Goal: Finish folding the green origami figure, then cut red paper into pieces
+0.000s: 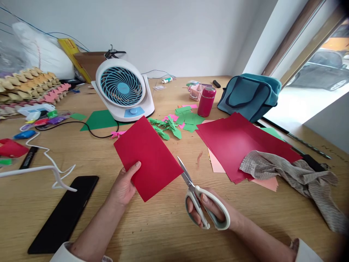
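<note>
My left hand [125, 186] pinches a red sheet of paper [149, 160] by its lower left side, thumb on top and the fingers hidden beneath. The sheet is held tilted above the wooden table. Through the white handles of a pair of scissors [194, 190] go the fingers of my right hand [215, 209]. The scissor blades are slightly apart, with their tips close to the sheet's right corner; I cannot tell whether they touch it. Behind the sheet lies a heap of green paper cut-outs [170, 125].
A white fan [122, 89] stands behind the sheet. On the right lie larger red sheets [226, 145], a crumpled grey cloth [289, 174] and a teal bag [248, 95]. A red flask [206, 102] stands near the back. A black phone [64, 214] lies at the left front, beside a white cable [49, 154].
</note>
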A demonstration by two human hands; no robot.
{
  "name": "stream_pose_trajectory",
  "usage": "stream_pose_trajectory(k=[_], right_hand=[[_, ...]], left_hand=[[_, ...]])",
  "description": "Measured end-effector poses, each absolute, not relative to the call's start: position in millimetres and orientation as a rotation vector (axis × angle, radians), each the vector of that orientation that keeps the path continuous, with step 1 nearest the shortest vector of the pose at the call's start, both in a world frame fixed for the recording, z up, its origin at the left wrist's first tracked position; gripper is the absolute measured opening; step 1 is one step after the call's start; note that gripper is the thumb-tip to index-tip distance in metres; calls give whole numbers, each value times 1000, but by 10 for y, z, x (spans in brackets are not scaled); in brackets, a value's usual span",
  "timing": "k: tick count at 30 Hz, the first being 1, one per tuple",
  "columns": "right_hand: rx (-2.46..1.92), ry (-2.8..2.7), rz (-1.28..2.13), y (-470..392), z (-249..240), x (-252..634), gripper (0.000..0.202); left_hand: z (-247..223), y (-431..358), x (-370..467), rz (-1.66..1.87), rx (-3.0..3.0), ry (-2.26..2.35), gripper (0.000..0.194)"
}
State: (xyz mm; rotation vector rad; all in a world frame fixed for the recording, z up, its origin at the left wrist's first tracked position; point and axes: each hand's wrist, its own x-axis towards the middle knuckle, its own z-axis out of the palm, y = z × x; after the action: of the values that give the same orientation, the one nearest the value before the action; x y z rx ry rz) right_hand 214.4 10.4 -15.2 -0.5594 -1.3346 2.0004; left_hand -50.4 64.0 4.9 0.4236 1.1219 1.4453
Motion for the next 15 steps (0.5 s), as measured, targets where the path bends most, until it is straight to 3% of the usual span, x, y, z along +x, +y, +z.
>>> stream_pose_trajectory(k=[9, 15], right_hand=[[-574, -1100, 2109, -96, -87, 2094, 57], [-641, -911, 2155, -605, 28, 2277, 58]], left_hand=[[75, 587, -467, 1335, 440, 1203, 36], [164, 296, -295, 1149, 522, 1234, 43]])
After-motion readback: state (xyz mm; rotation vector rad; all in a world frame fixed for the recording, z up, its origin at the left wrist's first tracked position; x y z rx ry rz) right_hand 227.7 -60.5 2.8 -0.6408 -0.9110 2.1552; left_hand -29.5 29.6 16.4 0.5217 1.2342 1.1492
